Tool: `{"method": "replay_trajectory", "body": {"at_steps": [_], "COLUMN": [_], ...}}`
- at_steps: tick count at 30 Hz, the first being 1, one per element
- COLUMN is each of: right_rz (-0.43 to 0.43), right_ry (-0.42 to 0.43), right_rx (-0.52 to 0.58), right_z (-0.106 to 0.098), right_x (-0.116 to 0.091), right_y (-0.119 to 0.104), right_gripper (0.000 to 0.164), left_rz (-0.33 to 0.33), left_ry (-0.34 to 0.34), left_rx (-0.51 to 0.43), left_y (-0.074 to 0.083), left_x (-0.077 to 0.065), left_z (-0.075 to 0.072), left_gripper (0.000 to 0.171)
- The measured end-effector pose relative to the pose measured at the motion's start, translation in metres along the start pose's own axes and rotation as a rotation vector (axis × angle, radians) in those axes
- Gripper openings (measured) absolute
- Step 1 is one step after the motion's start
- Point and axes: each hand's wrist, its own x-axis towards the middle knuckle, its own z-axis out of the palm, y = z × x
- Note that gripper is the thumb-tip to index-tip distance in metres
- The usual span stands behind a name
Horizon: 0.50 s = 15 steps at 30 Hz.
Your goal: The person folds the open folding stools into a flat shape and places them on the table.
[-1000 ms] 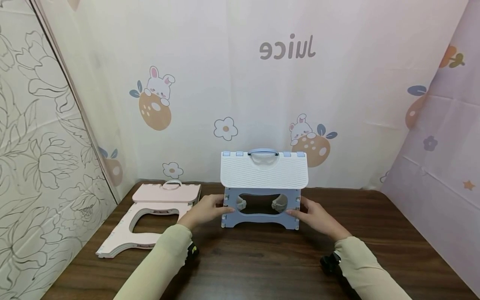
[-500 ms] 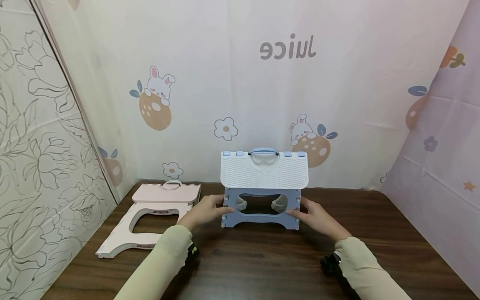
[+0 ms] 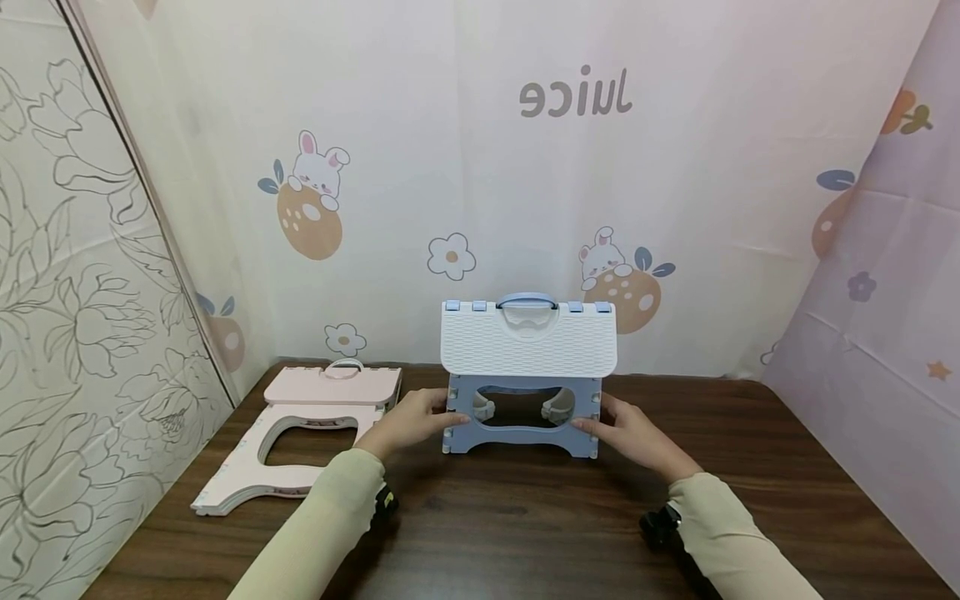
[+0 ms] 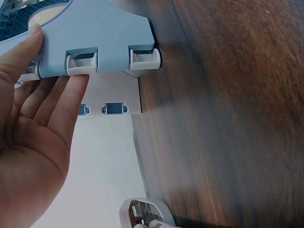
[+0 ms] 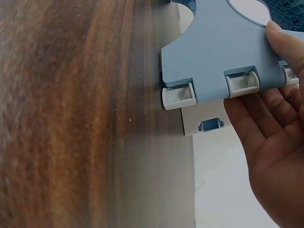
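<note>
A blue and white folding stool (image 3: 528,354) stands upright on the table, its textured white seat half hanging forward over a blue leg panel with an oval opening. The blue carry handle (image 3: 527,299) arches on top. My left hand (image 3: 411,419) grips the panel's left edge, thumb on the front by the opening, fingers behind. The right edge is held the same way by my right hand (image 3: 636,435). In the left wrist view, white hinge clips (image 4: 82,63) line the edge beside my fingers. Similar clips (image 5: 242,83) show in the right wrist view.
To the left, a pale pink folding stool (image 3: 337,388) lies folded on the dark wooden table (image 3: 510,533), partly behind my left forearm. A printed curtain (image 3: 450,150) hangs behind the table, with more fabric at both sides.
Both hands keep their hold on the blue and white stool. Its top edge and handle sit very slightly higher in the view; the pink stool stays put.
</note>
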Motion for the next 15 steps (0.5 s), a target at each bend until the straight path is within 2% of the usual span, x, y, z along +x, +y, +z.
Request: {"method": "replay_trajectory", "body": {"at_steps": [15], "right_rz": [-0.023], "right_ry": [-0.002], "right_rx": [-0.010], "right_z": [0.0012], "right_x": [-0.0002], "right_y": [0.0028], "right_gripper": [0.071], "left_rz": [-0.020], "left_ry": [-0.013], "left_rx": [0.008], "left_y": [-0.0008], "left_x": [0.0011], "left_z": [-0.0005], "left_gripper": [0.056]}}
